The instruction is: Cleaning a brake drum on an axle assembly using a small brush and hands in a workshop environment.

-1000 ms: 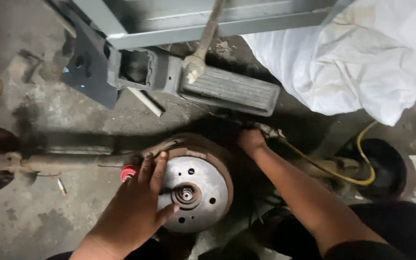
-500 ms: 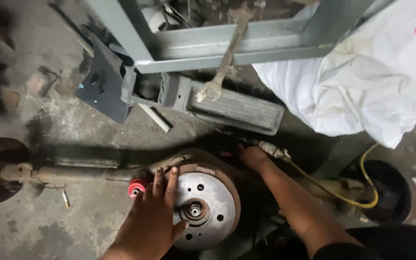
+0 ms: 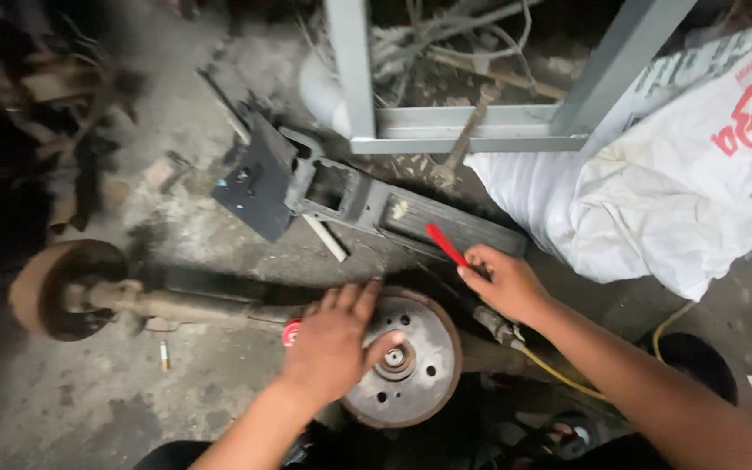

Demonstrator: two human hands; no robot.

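Note:
A rusty round brake drum (image 3: 419,370) with bolt holes lies face up on the concrete floor, fixed to the end of a long axle (image 3: 193,306). My left hand (image 3: 337,339) rests flat on the drum's left half, fingers spread, thumb near the centre hub. A small red object (image 3: 292,332) shows just under its left edge. My right hand (image 3: 502,280) is up beside the drum's far right edge, fingers closed on a thin red tool handle (image 3: 446,245) that points up and left.
A second drum (image 3: 63,287) sits at the axle's left end. A dark metal bracket and ribbed pedal plate (image 3: 367,204) lie behind the drum. A grey metal frame (image 3: 472,130), a white sack (image 3: 654,174) and a yellow hose (image 3: 567,379) are at the right.
My right hand has come out from behind the drum holding a red-handled tool. The left hand stays on the drum. The view has shifted toward the frame above.

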